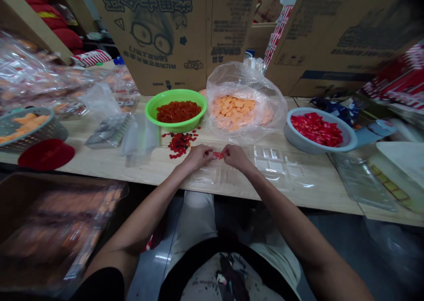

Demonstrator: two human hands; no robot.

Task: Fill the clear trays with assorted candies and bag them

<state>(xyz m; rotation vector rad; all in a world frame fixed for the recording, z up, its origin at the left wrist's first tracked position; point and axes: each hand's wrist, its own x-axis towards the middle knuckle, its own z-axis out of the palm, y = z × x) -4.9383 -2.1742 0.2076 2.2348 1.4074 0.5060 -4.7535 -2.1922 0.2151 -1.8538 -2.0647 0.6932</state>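
The left hand (202,155) and right hand (233,156) nearly meet, fingertips pinched narrowly on either end of what looks like a small red packet (218,154), over or just behind the clear trays (270,165) on the surface (152,170). Handling it well seems to call for light, level pinches — no twisting or crushing — with the forearms clear of the thin trays. Loose red pieces (180,144) lie just beyond the left hand, easily brushed. Farther out stand a green bowl (177,127), a clear bag (277,102) of orange pieces (233,110) and, rightward, a grey-blue bowl (300,140).
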